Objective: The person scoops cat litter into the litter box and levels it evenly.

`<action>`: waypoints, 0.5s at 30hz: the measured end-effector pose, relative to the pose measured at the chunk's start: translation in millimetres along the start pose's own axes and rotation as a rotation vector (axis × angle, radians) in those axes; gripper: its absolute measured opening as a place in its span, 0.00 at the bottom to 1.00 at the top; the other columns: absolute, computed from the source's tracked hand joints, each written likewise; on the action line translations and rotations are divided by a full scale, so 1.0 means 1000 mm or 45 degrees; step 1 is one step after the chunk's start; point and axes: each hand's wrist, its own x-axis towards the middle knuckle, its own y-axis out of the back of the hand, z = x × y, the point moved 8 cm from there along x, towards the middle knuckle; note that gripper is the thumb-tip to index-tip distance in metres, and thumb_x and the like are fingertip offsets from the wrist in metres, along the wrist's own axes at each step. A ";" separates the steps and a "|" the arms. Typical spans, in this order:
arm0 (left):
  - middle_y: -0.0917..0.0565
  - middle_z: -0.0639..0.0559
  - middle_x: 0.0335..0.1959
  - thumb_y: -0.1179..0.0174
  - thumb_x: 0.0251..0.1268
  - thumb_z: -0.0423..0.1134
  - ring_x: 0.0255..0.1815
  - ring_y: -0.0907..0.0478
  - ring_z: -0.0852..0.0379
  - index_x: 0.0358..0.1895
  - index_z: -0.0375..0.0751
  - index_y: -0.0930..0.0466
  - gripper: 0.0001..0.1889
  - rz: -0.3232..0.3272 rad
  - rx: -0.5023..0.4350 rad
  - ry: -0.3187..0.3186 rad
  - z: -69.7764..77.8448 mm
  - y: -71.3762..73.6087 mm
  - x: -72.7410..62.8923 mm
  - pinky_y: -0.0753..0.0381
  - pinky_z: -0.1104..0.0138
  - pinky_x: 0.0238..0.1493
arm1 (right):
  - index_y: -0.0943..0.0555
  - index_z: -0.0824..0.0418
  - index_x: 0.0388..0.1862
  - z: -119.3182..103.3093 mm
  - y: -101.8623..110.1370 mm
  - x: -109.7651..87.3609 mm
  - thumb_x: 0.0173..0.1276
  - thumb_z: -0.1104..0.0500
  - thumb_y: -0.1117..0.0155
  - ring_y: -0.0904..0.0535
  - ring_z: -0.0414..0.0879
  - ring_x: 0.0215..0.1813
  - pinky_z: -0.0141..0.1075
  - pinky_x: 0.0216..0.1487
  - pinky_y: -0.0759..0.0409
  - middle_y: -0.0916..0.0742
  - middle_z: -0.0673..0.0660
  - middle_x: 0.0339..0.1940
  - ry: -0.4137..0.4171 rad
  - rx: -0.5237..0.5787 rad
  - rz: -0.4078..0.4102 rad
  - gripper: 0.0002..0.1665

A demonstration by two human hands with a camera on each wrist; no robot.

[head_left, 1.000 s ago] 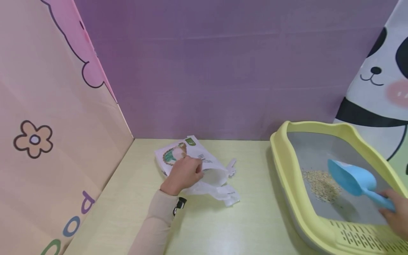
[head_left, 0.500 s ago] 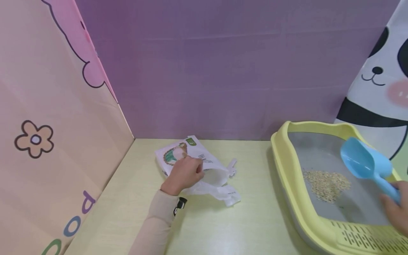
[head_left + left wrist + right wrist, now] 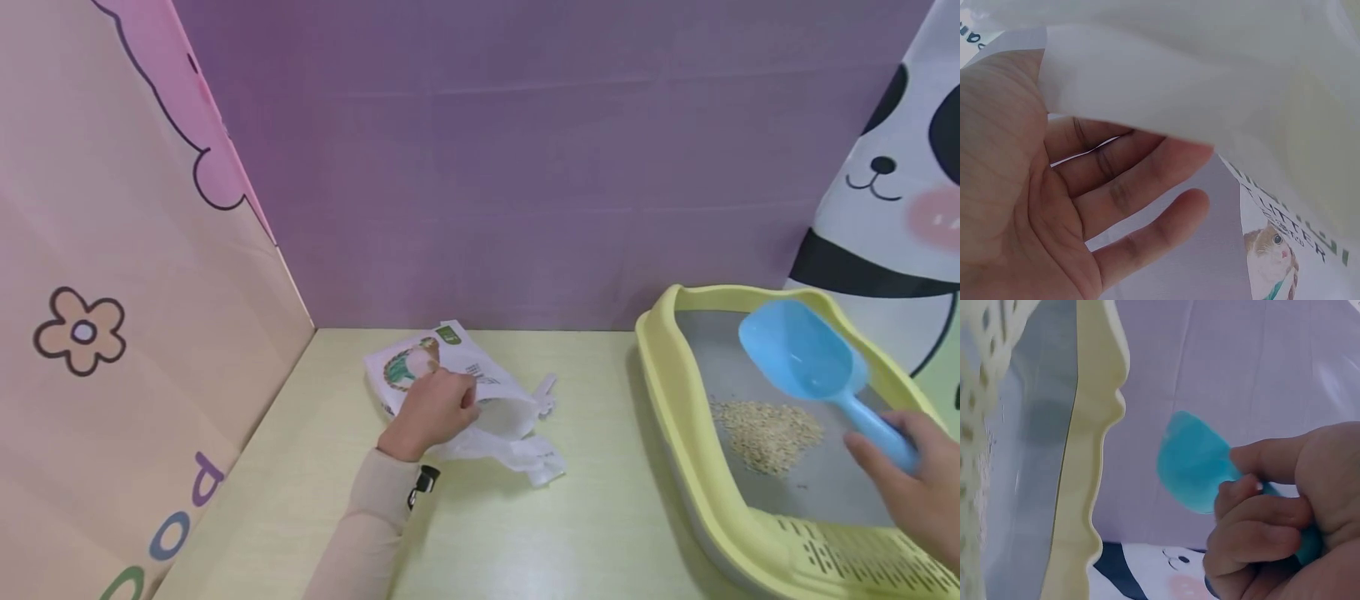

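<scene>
A white printed cat litter bag (image 3: 483, 360) lies on its side on the table with a torn mouth facing right. My left hand (image 3: 433, 414) pinches the bag's upper mouth edge; in the left wrist view the bag's film (image 3: 1229, 75) hides the thumb. On the right, my right hand (image 3: 926, 487) grips the handle of a light blue scoop (image 3: 802, 354), raised above the litter box with its bowl facing up. No litter shows in the bowl. Below it, a small heap of tan litter grains (image 3: 768, 437) sits on the grey floor of the yellow-rimmed litter box (image 3: 678, 442).
A perforated yellow ledge (image 3: 847, 554) runs along the box's near side. Torn bag strips (image 3: 543, 462) spread over the pale table (image 3: 592, 533). A purple wall (image 3: 487, 167) stands behind, with printed panels at left and right.
The scoop tipped up and drew right off the litter heap, then swung back left with its bowl facing up. A wider heap now shows in the box. My left hand stays still.
</scene>
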 end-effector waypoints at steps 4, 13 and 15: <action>0.28 0.63 0.15 0.40 0.51 0.40 0.18 0.32 0.64 0.18 0.53 0.30 0.10 0.003 -0.001 0.002 -0.001 0.000 -0.001 0.33 0.70 0.21 | 0.36 0.75 0.58 -0.011 -0.006 -0.004 0.71 0.49 0.47 0.29 0.62 0.37 0.45 0.28 0.32 0.25 0.74 0.42 0.046 0.049 -0.022 0.32; 0.28 0.64 0.15 0.40 0.50 0.40 0.18 0.32 0.65 0.18 0.53 0.29 0.09 0.010 0.014 -0.007 -0.001 0.000 0.000 0.33 0.70 0.22 | 0.30 0.66 0.57 -0.044 -0.013 -0.017 0.65 0.46 0.39 0.31 0.44 0.25 0.34 0.22 0.38 0.20 0.65 0.33 0.234 0.036 -0.025 0.30; 0.28 0.64 0.15 0.40 0.50 0.40 0.18 0.32 0.65 0.18 0.53 0.29 0.09 0.013 0.015 -0.010 -0.001 0.000 0.001 0.33 0.70 0.22 | 0.29 0.62 0.56 -0.053 -0.015 -0.021 0.64 0.46 0.38 0.33 0.39 0.23 0.33 0.22 0.40 0.19 0.61 0.30 0.288 0.057 -0.033 0.28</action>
